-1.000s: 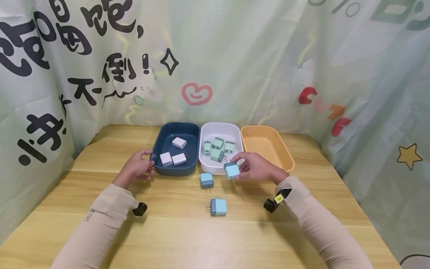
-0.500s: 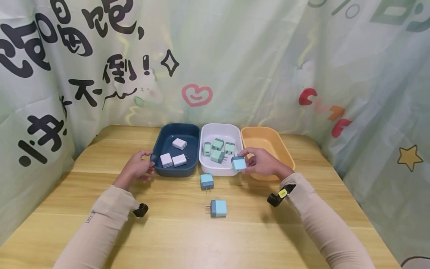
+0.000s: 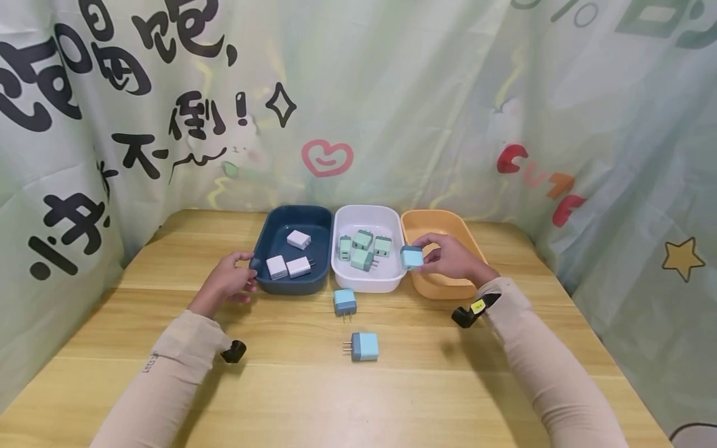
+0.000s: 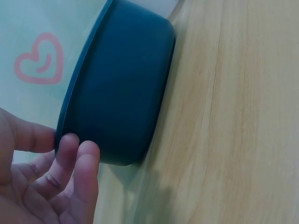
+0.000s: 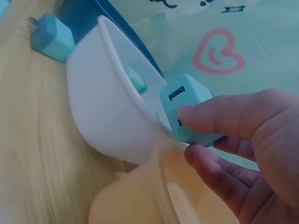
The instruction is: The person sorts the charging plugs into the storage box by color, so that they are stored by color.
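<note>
My right hand (image 3: 450,256) pinches a light-blue USB wall charger (image 3: 411,258) over the meeting rims of the white bin (image 3: 366,285) and the orange bin (image 3: 445,290). Its port face, with two USB slots, shows in the right wrist view, thumb across it. At the left, my left hand (image 3: 228,279) holds the rim of the dark blue bin (image 4: 121,79) between thumb and fingers at its near-left corner. Two more blue chargers lie on the table: one (image 3: 345,302) just in front of the white bin, another (image 3: 365,346) nearer me, prongs pointing left.
Several green chargers (image 3: 363,259) lie in the white bin. Three white chargers (image 3: 299,266) lie in the dark blue bin. All three bins stand side by side at the back of the wooden table (image 3: 280,398), before a printed curtain (image 3: 414,112).
My right hand has carried the blue charger right and away from me, from the white bin's front corner to the orange bin's left rim. My left hand has stayed at the dark blue bin.
</note>
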The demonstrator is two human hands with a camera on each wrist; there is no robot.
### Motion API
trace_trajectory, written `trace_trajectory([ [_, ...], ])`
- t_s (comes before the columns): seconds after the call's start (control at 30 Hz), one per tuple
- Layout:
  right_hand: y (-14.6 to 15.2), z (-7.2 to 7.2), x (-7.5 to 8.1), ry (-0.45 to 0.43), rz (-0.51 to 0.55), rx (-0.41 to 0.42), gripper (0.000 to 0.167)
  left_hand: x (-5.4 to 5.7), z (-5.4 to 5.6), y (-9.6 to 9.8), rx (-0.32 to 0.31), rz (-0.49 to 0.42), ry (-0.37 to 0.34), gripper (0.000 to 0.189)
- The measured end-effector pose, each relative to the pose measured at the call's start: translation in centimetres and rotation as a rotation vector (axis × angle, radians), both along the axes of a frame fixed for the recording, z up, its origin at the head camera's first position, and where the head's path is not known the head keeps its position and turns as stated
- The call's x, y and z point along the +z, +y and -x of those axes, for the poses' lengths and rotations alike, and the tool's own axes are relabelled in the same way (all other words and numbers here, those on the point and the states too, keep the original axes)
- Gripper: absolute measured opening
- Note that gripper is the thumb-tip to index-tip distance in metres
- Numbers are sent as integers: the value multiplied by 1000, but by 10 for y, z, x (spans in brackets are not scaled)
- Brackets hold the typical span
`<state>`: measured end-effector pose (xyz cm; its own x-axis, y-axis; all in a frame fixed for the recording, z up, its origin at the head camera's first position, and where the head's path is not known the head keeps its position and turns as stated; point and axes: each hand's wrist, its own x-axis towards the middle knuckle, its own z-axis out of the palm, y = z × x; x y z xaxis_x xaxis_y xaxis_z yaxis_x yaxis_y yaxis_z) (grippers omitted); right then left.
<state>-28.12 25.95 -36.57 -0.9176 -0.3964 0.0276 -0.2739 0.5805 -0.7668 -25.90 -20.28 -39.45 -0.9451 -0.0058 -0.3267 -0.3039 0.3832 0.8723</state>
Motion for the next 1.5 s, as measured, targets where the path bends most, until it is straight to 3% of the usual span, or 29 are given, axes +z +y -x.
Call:
trace_trajectory([
  [0.27, 11, 10, -3, -6, -64, -41, 56, -6, -1, -4, -2, 0, -7, 57],
  [0.83, 31, 27, 4, -45, -132, -111, 56, -1, 2, -1, -13, -29, 15, 57],
  [1.17, 40, 35, -2, 46, -81, -53, 46, -1, 1, -1, -12, -21, 11, 57],
  [1.5, 45, 41, -3, 14, -149, -87, 47, -2, 1, -2, -17, -25, 14, 58],
])
